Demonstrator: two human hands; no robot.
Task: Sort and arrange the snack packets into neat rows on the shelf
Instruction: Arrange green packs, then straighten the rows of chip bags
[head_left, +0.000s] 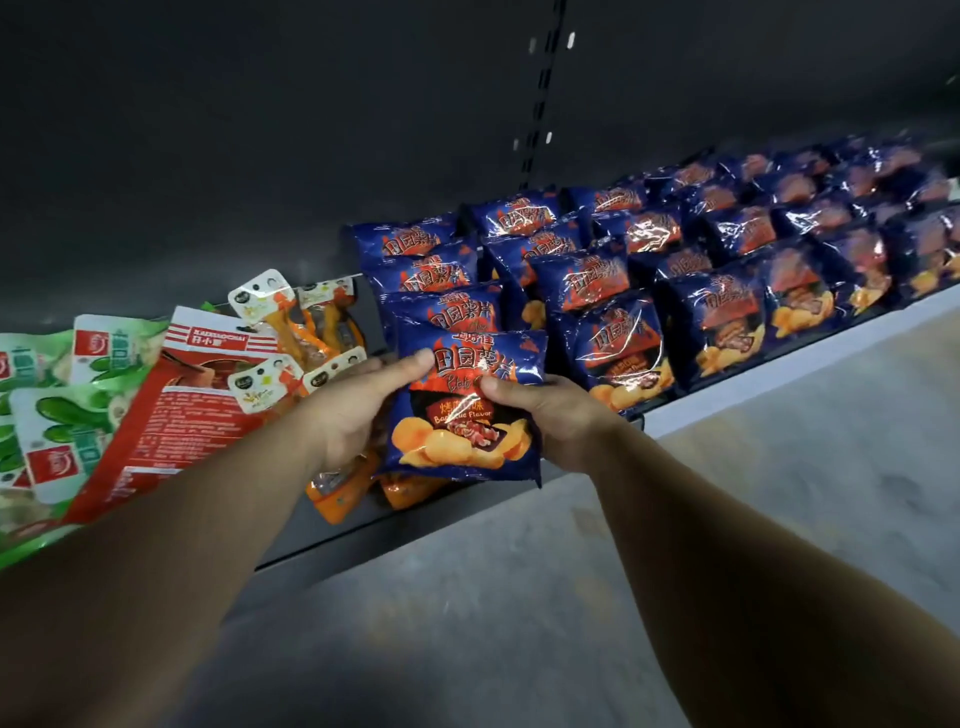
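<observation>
while both arms reach over the shelf's front edge, the shelf (737, 384) carries rows of blue chip packets (649, 291) filling its right stretch back to the rear wall. at its left end lies a loose heap: green packets (62, 415), a red packet (171, 415), orange snack packs (311, 332). the left hand (358, 405) and right hand (545, 415) both grip one blue packet (467, 405) by its sides, thumbs on its face, over the front edge, just before the leftmost row. bare shelf shows only beneath it.
</observation>
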